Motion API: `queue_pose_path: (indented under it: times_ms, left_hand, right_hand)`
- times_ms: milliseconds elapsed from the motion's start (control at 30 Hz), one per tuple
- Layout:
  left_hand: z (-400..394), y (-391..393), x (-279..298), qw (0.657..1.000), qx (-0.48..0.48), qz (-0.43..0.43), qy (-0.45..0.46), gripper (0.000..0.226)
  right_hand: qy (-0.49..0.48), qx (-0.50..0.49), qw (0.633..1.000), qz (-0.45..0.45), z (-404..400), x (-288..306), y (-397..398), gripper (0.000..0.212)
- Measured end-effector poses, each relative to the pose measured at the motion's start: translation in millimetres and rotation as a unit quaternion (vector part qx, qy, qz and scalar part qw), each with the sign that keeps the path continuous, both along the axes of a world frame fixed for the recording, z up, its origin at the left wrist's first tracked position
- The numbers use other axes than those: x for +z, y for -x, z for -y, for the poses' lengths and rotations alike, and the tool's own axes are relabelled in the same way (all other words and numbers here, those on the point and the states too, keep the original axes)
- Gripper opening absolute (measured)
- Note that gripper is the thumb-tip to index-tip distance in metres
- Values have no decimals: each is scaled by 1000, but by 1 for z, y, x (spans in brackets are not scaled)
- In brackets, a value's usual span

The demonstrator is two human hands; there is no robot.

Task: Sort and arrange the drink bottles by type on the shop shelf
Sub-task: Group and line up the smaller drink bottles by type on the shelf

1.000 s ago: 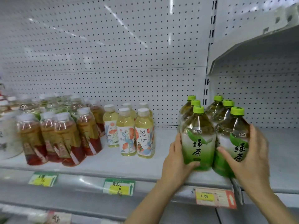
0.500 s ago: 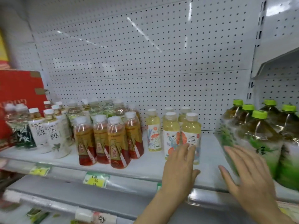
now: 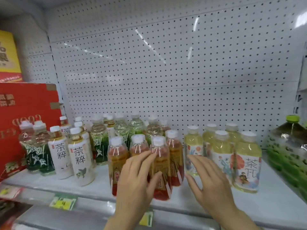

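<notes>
Left hand, right hand: fingers outstretched.

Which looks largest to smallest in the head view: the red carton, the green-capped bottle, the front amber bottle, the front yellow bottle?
1. red carton
2. green-capped bottle, partly cut off
3. front yellow bottle and front amber bottle: alike; nearness makes ranking unsure.

The characters 茶粹 are printed in black down the white bottles. 茶π is read on the front yellow bottle. Print on the red bottles, the red box, the yellow box and the price tags is too blurred to be read.
</notes>
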State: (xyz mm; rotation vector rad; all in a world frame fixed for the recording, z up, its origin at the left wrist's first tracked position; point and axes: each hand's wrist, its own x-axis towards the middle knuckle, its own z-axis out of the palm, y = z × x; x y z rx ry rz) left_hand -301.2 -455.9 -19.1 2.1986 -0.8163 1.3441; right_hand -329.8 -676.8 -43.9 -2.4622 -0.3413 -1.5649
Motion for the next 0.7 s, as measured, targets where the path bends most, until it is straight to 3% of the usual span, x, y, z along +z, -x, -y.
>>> queue_pose_path:
  times_ms: [133, 233, 333, 433, 500, 700]
  left_hand:
    - [-23, -41, 71, 999, 15, 36, -12, 44]
    - [-25, -83, 126, 992, 52, -100, -51, 47]
    - [-7, -128, 161, 959, 42, -266, -82, 56]
    - [16, -155, 172, 912, 12, -395, -111, 66]
    - [26, -168, 167, 890, 26, -429, -149, 58]
    - [29, -183, 152, 897, 14, -431, -93, 41]
  right_hand:
    - [18, 15, 1000, 1, -11, 35, -30, 48]
    - [37, 10, 999, 4, -16, 54, -49, 46]
    - [44, 7, 999, 0, -21, 63, -61, 46]
    - [23, 8, 1000, -12, -20, 68, -70, 47]
    - [18, 13, 1000, -21, -19, 67, -74, 47]
    - [43, 58, 997, -20, -14, 72, -83, 42]
